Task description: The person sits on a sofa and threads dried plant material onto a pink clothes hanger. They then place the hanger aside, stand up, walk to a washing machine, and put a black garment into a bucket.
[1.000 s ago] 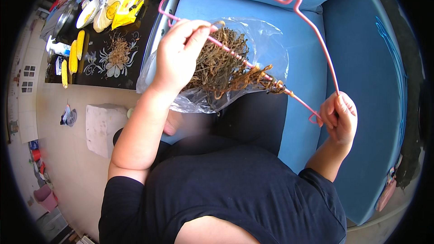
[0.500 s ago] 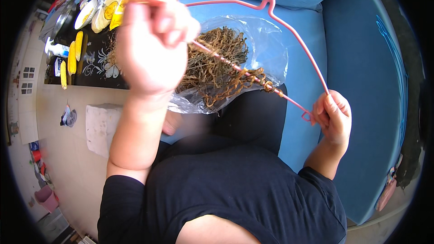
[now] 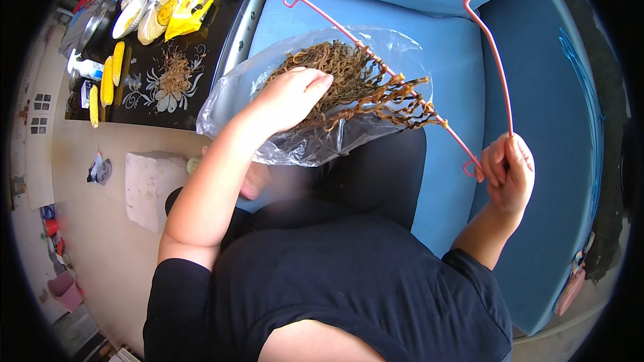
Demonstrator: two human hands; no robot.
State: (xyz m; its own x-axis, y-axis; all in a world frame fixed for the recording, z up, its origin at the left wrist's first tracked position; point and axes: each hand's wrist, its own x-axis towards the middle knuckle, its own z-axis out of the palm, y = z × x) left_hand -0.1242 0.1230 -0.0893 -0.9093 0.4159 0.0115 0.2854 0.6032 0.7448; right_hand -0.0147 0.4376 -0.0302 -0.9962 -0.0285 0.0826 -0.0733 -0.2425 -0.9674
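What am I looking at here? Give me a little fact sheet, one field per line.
Setting: a person seated on a blue sofa, dark table to the left
Left hand: reaching into a clear plastic bag on the lap, resting on brown curly strands
Right hand: gripping the lower corner of a pink wire hanger
On the hanger: several strands draped over its bottom bar
On the table: yellow corn cobs, white plates, a yellow packet, a small heap of strands
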